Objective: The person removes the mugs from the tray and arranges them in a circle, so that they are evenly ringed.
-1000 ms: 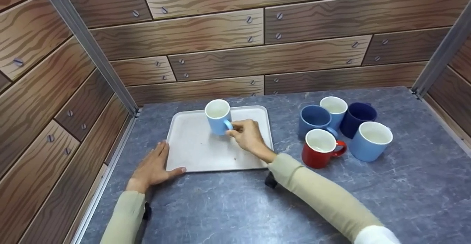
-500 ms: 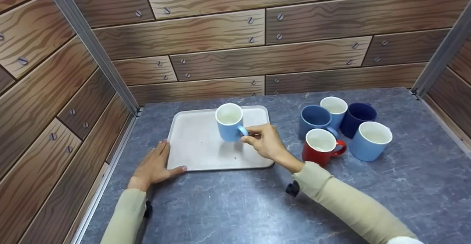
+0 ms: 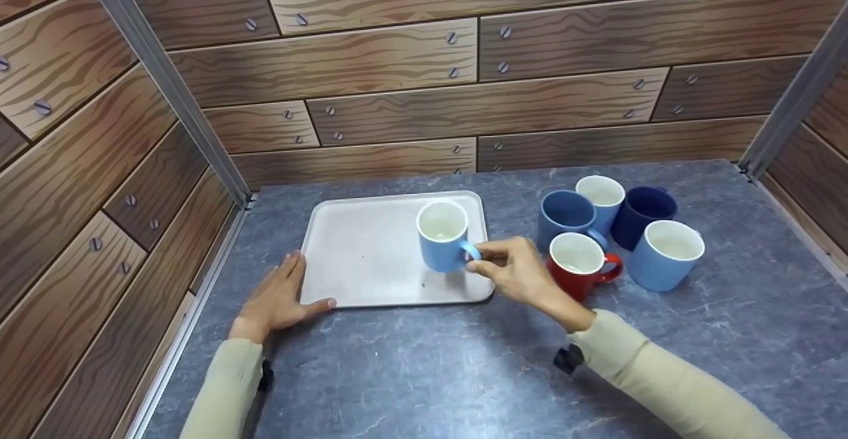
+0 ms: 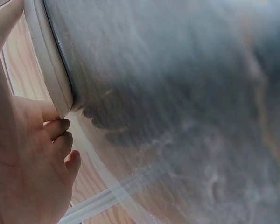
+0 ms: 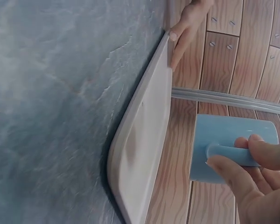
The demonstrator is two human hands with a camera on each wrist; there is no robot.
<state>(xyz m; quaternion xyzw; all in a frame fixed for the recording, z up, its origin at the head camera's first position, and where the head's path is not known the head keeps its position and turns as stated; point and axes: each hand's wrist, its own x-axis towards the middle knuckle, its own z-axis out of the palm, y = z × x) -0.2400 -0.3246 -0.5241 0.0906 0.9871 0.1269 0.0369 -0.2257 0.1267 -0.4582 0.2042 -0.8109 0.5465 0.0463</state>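
A light blue mug (image 3: 442,247) with a white inside hangs upright above the right part of the white tray (image 3: 358,260). My right hand (image 3: 520,273) pinches its handle between thumb and fingers. In the right wrist view a gap shows between the mug (image 5: 210,135) and the tray (image 5: 151,121). At the tray's near left corner, my left hand (image 3: 275,300) rests with its fingers along the left edge and its thumb at the front edge. The left wrist view shows that hand (image 4: 32,158) touching the tray's rim (image 4: 51,60).
Right of the tray stands a cluster of mugs: a red one (image 3: 570,273), a medium blue one (image 3: 563,220), a dark navy one (image 3: 639,217) and two light blue ones, one behind (image 3: 604,207) and one at the right (image 3: 662,263). Wood-patterned walls (image 3: 397,108) bound the grey table.
My right hand has lifted the light blue mug off the tray's back area and carried it right and nearer, towards the tray's right side. The left hand has stayed at the corner.
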